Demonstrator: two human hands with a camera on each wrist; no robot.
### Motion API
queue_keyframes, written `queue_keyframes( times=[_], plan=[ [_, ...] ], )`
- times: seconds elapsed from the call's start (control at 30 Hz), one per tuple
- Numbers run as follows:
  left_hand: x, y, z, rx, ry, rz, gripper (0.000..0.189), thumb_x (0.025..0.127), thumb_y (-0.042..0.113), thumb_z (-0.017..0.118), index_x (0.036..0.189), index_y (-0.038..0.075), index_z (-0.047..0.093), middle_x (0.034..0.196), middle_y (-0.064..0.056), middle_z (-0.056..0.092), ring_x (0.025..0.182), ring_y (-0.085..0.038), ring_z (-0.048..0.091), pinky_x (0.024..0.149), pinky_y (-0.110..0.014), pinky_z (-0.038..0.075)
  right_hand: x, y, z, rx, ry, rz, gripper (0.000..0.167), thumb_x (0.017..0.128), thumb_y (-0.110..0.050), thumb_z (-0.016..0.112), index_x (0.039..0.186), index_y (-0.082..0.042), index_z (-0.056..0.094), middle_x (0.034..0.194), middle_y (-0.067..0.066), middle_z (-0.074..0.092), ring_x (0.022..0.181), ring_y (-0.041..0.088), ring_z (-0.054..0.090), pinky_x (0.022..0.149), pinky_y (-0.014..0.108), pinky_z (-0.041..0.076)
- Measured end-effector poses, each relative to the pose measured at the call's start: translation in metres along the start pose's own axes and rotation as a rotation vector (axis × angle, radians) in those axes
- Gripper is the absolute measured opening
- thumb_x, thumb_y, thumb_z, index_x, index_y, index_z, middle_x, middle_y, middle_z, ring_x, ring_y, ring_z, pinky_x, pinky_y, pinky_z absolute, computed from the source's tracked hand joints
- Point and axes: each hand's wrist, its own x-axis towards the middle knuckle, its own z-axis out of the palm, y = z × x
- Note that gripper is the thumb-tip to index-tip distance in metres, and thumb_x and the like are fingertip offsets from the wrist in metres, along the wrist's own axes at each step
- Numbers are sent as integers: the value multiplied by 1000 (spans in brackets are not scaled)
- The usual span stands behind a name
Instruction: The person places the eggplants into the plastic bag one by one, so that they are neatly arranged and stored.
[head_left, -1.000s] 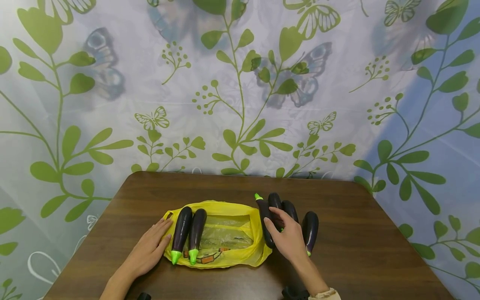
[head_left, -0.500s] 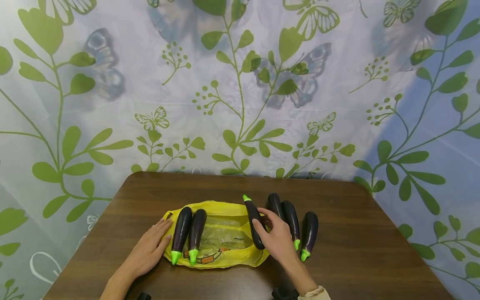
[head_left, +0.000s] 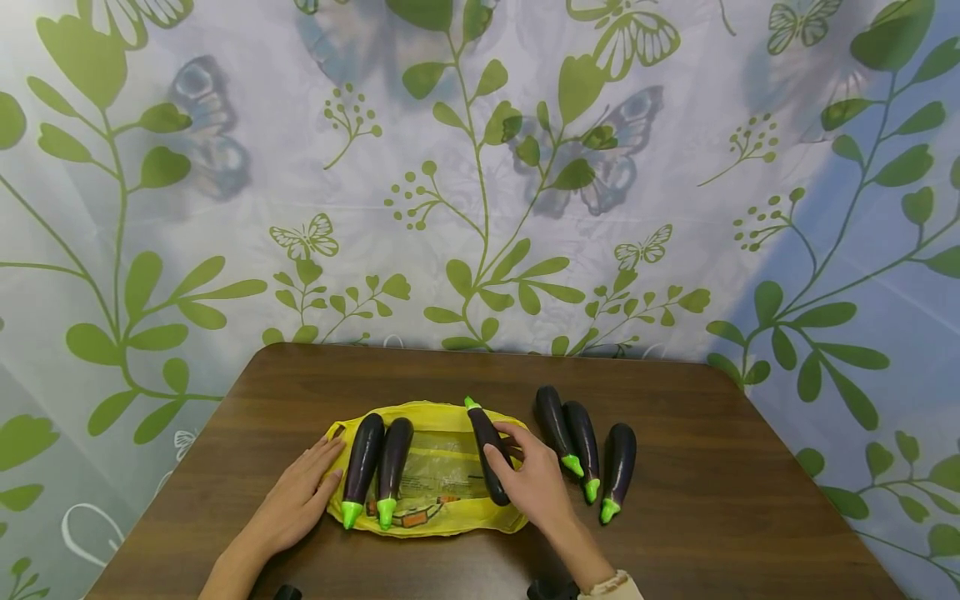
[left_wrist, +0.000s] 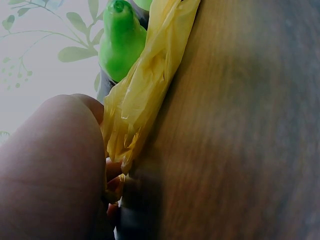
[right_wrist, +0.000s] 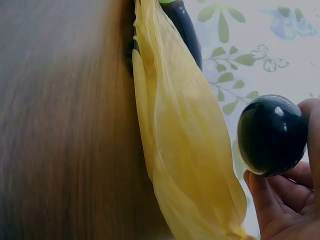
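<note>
My right hand (head_left: 534, 483) holds an eggplant (head_left: 486, 450) between thumb and fingers, over the right part of a yellow plastic bag (head_left: 442, 521). That eggplant's green stem end points away from me; its round dark end faces the right wrist camera, with the fingers (right_wrist: 270, 200) beside it. Two more eggplants, one at the far left (head_left: 362, 467) and its neighbour (head_left: 393, 467), lie on the bag's left part, green ends toward me. With fingers straight, my left hand (head_left: 303, 496) rests on the bag's left edge. In the left wrist view a green stem end (left_wrist: 120, 42) shows above the yellow plastic (left_wrist: 145, 85).
Right of the bag, three eggplants lie on the brown wooden table (head_left: 712, 500): one nearest the bag (head_left: 555, 425), one in the middle (head_left: 583, 446) and one farther right (head_left: 618, 471). A patterned curtain (head_left: 480, 208) hangs behind the table.
My right hand has carried the eggplant leftward, from beside the other eggplants on the table to over the bag. My left hand has stayed on the bag's edge.
</note>
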Motion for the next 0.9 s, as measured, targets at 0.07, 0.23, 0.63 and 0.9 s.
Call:
queue_keyframes(
  times=[0.07,0.23,0.63,0.9],
  plan=[
    [0,1,0,1,-1,0,49,111,29,47,152,1,50,157,-21,47,149,-42,38,118,-62,29,0,-1,2,0,-12,-2,39,98,-38,72,133,-22,68,126,1,71,113,23,70,96,45,60],
    [1,1,0,-6,-7,-2,49,111,28,48,152,0,50,157,-22,47,149,-42,37,119,-64,28,-1,-2,9,-8,-28,-8,40,99,-40,70,132,-18,68,125,6,71,112,27,70,94,47,61],
    [0,1,-2,-1,-15,-9,49,111,29,47,152,1,50,158,-21,46,150,-42,37,119,-64,28,-2,-11,25,23,-67,-9,40,99,-41,69,132,-18,69,121,5,72,109,24,72,88,40,63],
    [0,0,0,2,-13,-12,50,111,30,46,152,2,50,158,-21,46,150,-42,36,123,-56,27,-1,-15,37,28,-95,-27,41,99,-41,69,131,-15,69,117,6,72,107,24,71,87,40,63]
  ],
)
